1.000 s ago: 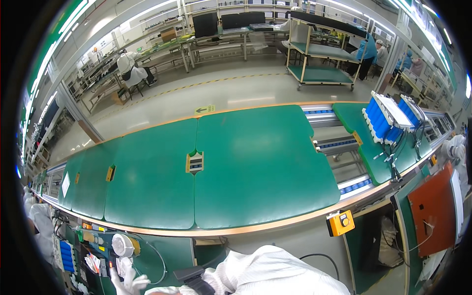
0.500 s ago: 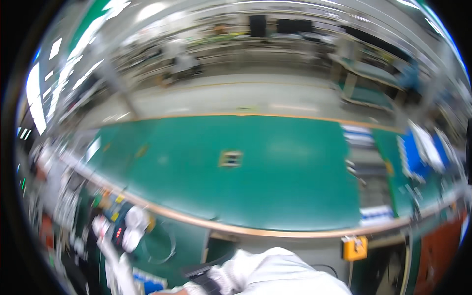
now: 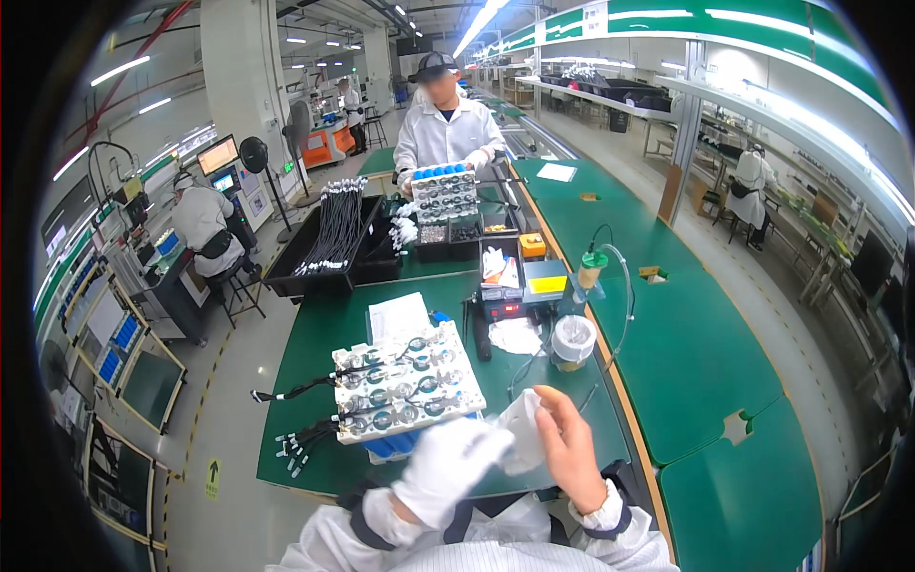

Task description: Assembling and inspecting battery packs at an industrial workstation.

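Observation:
My left hand (image 3: 448,467), in a white glove, has its fingers closed on the edge of a limp white cloth glove (image 3: 523,434). My bare right hand (image 3: 571,446) has its fingers and thumb against the other edge of that glove; both hands are above the near edge of the bench. Just beyond my left hand lies a battery pack (image 3: 410,383). It has a white plastic frame, round metal-topped cells and blue sides below. Black wire leads (image 3: 303,446) with pale ends stick out from its left side.
Paper sheets (image 3: 397,317) lie behind the pack. Beyond my right hand stand a white-lined tub (image 3: 573,339), a green-topped bottle (image 3: 591,271) and a box with a red display (image 3: 502,311). Black bins (image 3: 322,235) hold cables. A co-worker (image 3: 446,133) opposite handles another pack.
The view has swung left from the broad green tabletop to the bench with the battery pack. Both hands now show together in front, with the white glove between them.

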Tool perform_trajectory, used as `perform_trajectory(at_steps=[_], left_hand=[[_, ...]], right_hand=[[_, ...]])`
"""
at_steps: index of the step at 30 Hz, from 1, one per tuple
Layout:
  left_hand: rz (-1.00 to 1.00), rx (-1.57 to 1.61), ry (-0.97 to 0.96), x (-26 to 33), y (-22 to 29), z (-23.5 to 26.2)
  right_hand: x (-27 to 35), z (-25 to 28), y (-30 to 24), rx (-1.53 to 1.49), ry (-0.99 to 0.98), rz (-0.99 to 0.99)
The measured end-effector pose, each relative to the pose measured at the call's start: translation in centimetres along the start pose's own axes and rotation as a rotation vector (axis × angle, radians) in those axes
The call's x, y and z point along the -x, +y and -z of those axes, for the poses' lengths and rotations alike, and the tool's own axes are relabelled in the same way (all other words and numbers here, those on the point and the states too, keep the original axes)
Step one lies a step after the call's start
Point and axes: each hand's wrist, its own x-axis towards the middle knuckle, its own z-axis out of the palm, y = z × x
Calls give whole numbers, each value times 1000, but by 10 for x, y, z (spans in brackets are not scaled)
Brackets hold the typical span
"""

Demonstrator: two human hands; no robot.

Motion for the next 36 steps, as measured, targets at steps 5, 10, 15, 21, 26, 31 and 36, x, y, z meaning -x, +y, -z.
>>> perform_trajectory(at_steps=[5,10,15,21,26,31,36], left_hand=[[-308,-221,179,-12,-23,-36],[-218,-123,128,-29,-47,-45],[-474,-187,-125,-39,-50,-21],[-728,-176,-191,-24,-42,-43],[-770,-149,-120,-35,-45,-39],[-763,-190,-141,-37,-47,-36],[-756,-281,-132,-49,-62,-34]], right_hand=[[26,-22,-2,-197,-219,134],[42,-31,33,-132,-111,124],[15,-20,40,191,-250,-205],[-40,-20,17,-908,32,-370],[-73,-42,36,455,61,31],[-62,-35,75,-376,173,-476],[-97,-14,66,-575,-143,-653]])
